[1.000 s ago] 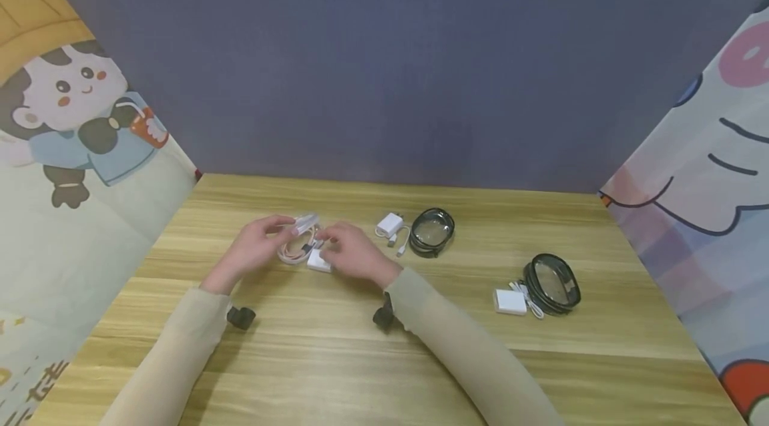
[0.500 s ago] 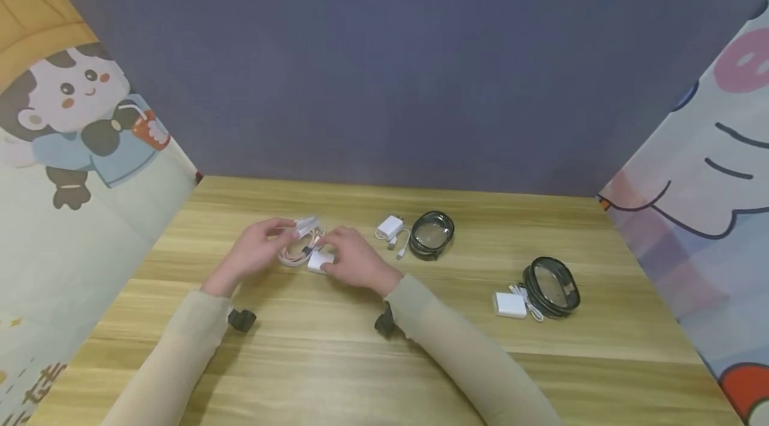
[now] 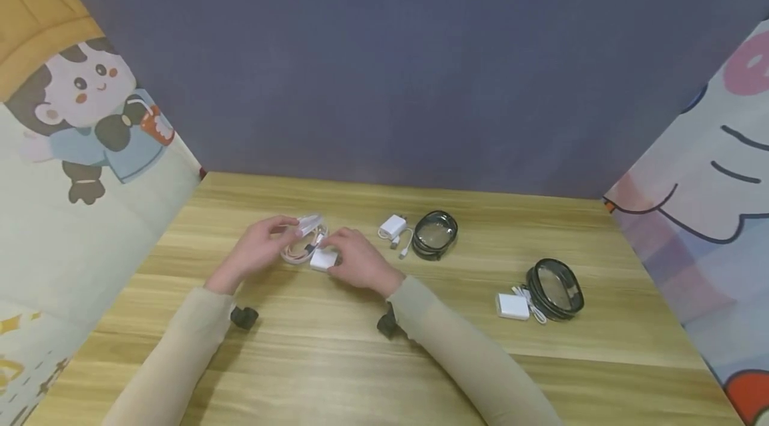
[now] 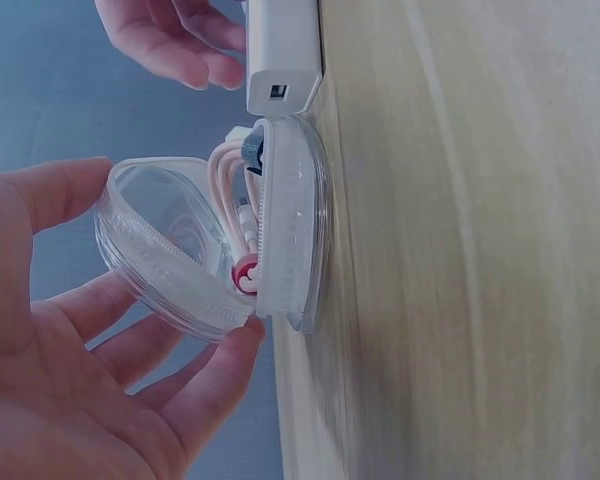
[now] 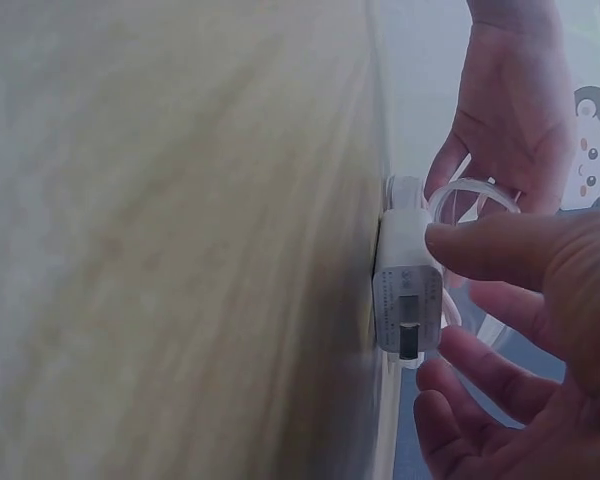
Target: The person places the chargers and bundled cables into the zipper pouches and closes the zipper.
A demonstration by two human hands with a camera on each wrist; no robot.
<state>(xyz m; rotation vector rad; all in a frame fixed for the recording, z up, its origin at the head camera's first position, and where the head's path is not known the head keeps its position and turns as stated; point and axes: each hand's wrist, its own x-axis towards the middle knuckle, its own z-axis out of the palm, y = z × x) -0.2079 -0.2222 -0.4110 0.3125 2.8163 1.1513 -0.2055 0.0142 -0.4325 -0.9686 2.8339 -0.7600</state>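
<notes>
My left hand (image 4: 110,350) holds the raised lid of a small clear zip pouch (image 4: 295,230) between thumb and fingers, keeping it apart from the base. Inside the pouch lies a coiled pale pink cable (image 4: 225,195) with a red piece on it. A white charger plug (image 3: 324,260) rests on the table against the pouch's near right side. My right hand (image 3: 363,262) is over this plug, and its thumb (image 5: 490,248) touches the plug's edge in the right wrist view. The other right fingers are loosely bent beside the plug, and no firm grip shows.
Behind and to the right lie another white charger plug (image 3: 393,226), a short white cable (image 3: 404,249) and a black-edged clear pouch (image 3: 435,235). Farther right are a third white charger (image 3: 513,306), a bundled white cable (image 3: 537,309) and another black-edged pouch (image 3: 555,289).
My right thumb has come down to the near edge of the charger plug, and the fingers have spread a little from the cable. My left hand stays on the lid.
</notes>
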